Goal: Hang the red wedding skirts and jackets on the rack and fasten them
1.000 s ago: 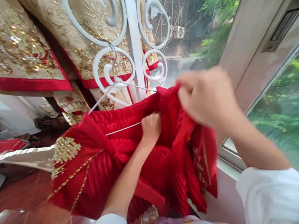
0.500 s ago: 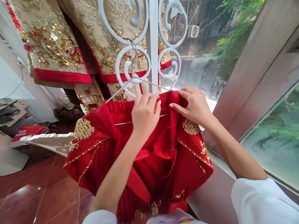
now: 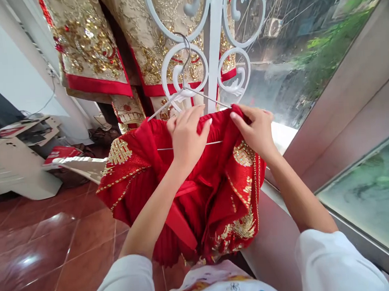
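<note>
Red pleated gold-embroidered cloth garment point(image 3: 197, 202), on thin pale wire hanger point(image 3: 184, 88), centre | right panel point(image 3: 246, 199) hangs wider than before; likely sitting neater | right hand point(image 3: 256, 127) pinches waistband's point(image 3: 228, 123) right end; left hand point(image 3: 190, 139) curled, grip unclear

The reddish-brown tile floor point(image 3: 91, 237) shines. At left, a pale desk point(image 3: 22, 165) with a dark screen point(image 3: 0, 111) stands near a white wall point(image 3: 9, 46); at right, greenery point(image 3: 334, 42) shows through a window point(image 3: 278, 76).
</note>
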A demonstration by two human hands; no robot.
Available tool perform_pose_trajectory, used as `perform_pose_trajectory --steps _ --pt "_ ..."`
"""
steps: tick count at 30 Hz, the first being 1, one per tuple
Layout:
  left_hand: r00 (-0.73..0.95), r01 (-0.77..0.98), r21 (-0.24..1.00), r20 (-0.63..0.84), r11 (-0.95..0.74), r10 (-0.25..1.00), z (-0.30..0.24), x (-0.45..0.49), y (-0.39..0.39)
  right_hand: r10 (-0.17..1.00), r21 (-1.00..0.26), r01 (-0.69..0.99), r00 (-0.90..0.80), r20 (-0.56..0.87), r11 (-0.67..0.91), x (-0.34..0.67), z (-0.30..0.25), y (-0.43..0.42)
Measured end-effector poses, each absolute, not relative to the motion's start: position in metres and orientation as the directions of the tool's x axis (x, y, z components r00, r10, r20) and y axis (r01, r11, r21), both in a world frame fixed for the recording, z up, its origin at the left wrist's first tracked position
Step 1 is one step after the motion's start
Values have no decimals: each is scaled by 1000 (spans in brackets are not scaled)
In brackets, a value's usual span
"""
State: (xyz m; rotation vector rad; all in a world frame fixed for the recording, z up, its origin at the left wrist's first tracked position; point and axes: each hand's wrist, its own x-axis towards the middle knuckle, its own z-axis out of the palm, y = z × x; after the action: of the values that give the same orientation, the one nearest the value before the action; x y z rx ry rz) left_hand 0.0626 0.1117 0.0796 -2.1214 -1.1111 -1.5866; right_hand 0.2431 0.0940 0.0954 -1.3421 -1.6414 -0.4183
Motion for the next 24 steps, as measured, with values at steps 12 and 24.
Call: perform_pose_trajectory --steps 12,24 --pt "63 616 751 256 -240 965 -147 40 15 952 -631 731 -85 293 260 157 -69 -18" --pt "15 640 762 122 -103 992 -152 69 64 951 -740 669 184 247 63 159 -117 16"
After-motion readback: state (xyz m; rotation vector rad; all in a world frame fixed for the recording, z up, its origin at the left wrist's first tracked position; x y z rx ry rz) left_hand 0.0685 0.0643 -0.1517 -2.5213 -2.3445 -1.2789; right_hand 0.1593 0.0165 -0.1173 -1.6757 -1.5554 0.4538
